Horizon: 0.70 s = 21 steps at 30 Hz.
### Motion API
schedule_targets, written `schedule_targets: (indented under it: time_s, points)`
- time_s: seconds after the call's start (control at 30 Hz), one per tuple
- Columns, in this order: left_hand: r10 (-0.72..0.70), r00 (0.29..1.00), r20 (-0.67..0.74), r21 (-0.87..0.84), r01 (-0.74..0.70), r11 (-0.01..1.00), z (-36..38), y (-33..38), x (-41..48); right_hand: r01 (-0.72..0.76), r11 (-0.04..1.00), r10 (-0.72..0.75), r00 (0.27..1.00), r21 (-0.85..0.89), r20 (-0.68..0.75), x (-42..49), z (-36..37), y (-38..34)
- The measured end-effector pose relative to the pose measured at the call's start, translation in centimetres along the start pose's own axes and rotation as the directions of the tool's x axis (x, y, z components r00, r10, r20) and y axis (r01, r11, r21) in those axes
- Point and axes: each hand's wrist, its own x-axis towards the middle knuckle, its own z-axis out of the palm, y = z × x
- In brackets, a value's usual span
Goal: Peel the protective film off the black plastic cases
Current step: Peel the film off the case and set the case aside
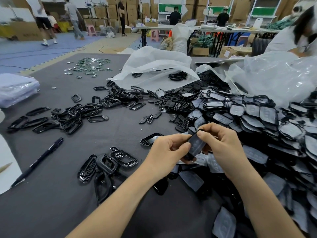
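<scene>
Black case [195,146], its filmed face towards us, is held above the grey table [51,194]. Our left hand [164,152] grips its lower end with curled fingers, and our right hand [223,145] pinches its top. A heap of filmed cases [257,117] lies just right. Beyond, an open white bag [154,66] holds black frames [177,76].

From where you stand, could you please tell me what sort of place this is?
Probably an assembly workshop: black plastic cases are heaped on the table, cardboard boxes stand stacked behind, and people work at benches.
</scene>
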Motion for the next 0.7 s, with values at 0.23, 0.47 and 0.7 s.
schedule_targets:
  time_s: [0.23,0.47,0.7]
  points:
    - [0.016,0.993,-0.115,0.058,-0.009,0.998,0.2,-0.2,0.0,0.084,0.991,-0.077,0.995,-0.104,0.068,-0.1,0.3,0.5]
    - [0.001,0.986,-0.168,0.064,0.010,0.998,0.1,-0.5,0.3,0.069,0.994,-0.059,0.991,-0.086,0.119,0.0,0.5,0.9]
    - [-0.047,0.983,-0.180,0.000,0.048,0.999,0.4,-0.7,0.2,0.061,0.983,-0.046,0.995,-0.173,0.088,0.0,0.7,1.3]
